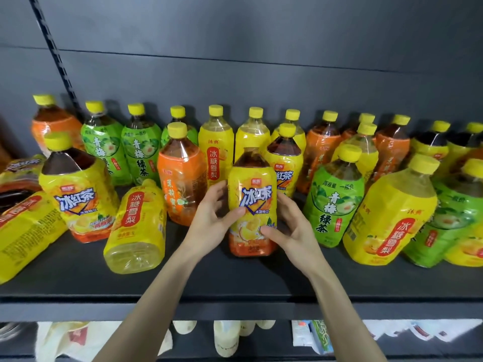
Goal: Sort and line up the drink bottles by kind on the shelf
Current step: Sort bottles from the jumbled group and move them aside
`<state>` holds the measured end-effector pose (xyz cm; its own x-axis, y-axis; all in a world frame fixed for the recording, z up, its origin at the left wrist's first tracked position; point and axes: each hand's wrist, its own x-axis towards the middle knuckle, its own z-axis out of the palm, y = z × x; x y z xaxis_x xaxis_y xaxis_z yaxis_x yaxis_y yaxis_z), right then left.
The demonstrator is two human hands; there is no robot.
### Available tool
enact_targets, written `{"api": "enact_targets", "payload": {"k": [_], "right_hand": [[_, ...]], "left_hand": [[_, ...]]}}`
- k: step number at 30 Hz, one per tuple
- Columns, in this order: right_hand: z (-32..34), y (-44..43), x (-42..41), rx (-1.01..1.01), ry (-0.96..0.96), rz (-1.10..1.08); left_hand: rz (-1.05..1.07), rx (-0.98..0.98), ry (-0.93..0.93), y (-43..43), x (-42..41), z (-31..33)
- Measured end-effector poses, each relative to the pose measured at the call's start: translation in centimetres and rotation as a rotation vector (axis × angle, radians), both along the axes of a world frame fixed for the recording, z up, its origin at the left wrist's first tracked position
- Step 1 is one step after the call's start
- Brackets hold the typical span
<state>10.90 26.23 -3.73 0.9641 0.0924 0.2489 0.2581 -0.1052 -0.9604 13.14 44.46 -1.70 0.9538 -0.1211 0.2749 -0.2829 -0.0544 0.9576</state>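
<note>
Nearest, under the front edge of the shelf (235, 286), a lower level shows only the tops of some pale bottles (226, 335) and packets; the rest is cut off. Above it, both forearms reach in. The left hand (211, 220) and the right hand (292, 228) grasp one tea bottle (252, 199) from its two sides, with fingers curled on the yellow label. This bottle seems to stand upright at the front middle of the shelf, label toward the camera. I judge that two hands are used to keep it straight and to slide it without tipping.

At 9 o'clock from it a pear drink bottle (136, 228) lies on its side and must be stood up later. At 10 o'clock stands an orange bottle (180, 184), and at 3 o'clock a green bottle (332, 202). At 1 o'clock, just behind, is a second tea bottle (286, 163) of the same kind, probably its partner. So the kinds are mixed in front.

Farther, the back row (217, 142) is more grouped by colour. The cap of the held bottle I cannot make out, and the bottles at both edges are cut off.
</note>
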Motion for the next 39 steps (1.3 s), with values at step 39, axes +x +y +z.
{"api": "enact_targets", "payload": {"k": [39], "right_hand": [[-0.3, 19.6, -1.8, -0.254, -0.240, -0.325]], "left_hand": [[0.555, 0.325, -0.107, 18.6, -5.8, -2.6]]}}
